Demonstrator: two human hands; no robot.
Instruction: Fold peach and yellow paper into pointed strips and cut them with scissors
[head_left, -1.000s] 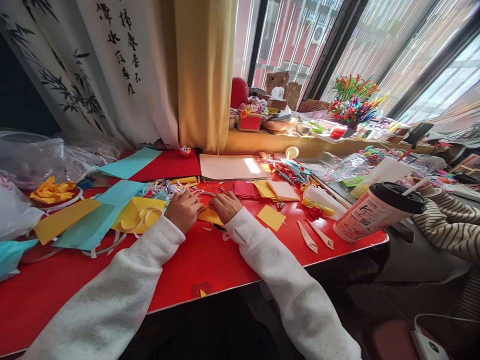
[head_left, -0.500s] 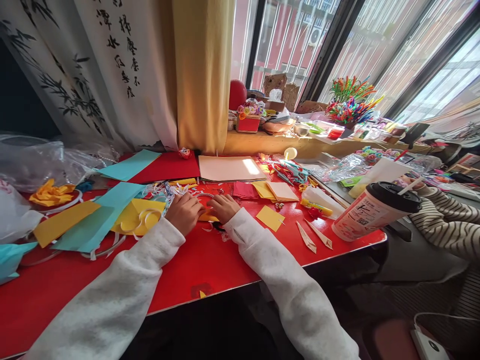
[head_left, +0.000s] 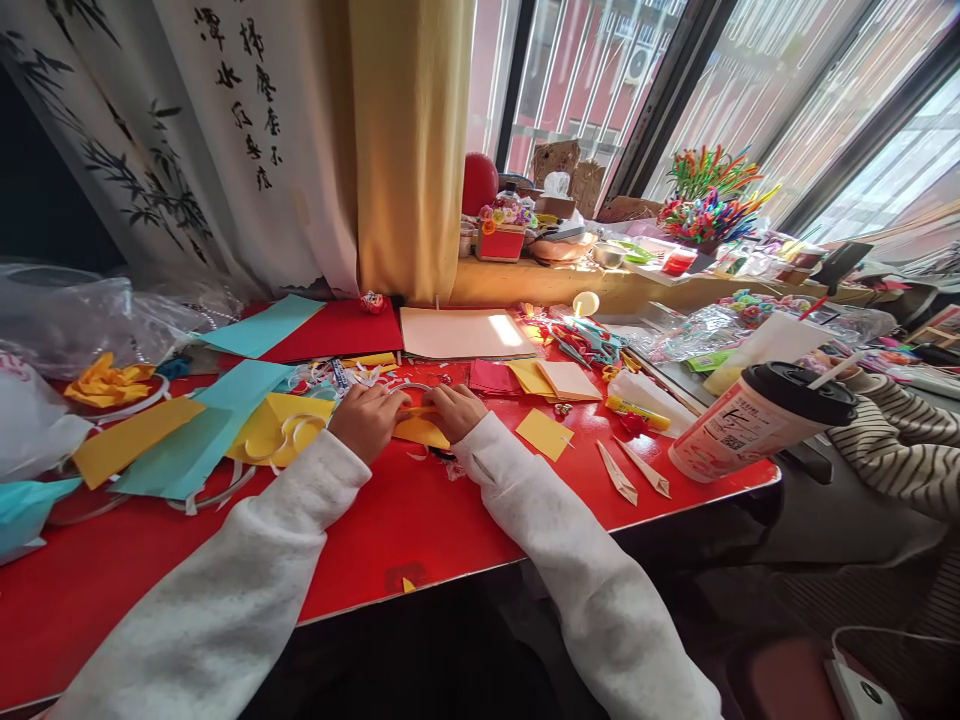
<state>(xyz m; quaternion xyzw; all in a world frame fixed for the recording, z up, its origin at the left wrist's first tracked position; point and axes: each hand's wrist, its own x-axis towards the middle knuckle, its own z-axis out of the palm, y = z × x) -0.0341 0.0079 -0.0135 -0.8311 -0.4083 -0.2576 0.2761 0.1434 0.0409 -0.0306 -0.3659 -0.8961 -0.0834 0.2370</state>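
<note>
Over the red table (head_left: 420, 530), my left hand (head_left: 367, 424) and my right hand (head_left: 456, 410) face each other, fingers bent and closed. Between their fingertips runs a folded piece of yellow-orange paper (head_left: 415, 412), pinched at both ends. Just below it shows a yellow paper piece (head_left: 421, 433); whether the two are joined I cannot tell. A thin pale ring (head_left: 414, 388) curves behind the fingers. Left of my left hand lies a yellow sheet (head_left: 259, 430) with a curled white strip on it. A small yellow paper square (head_left: 544, 433) rests right of my right hand.
A lidded drink cup (head_left: 750, 425) with a straw stands at the right table edge, near two folded cream paper pieces (head_left: 618, 474). Blue paper (head_left: 214, 435) and an orange paper flower (head_left: 111, 382) lie left. A person's striped sleeve (head_left: 896, 440) is at far right.
My hands have drawn slightly apart and turned, so more of the yellow-orange paper shows between the fingers. The whole view has shifted slightly.
</note>
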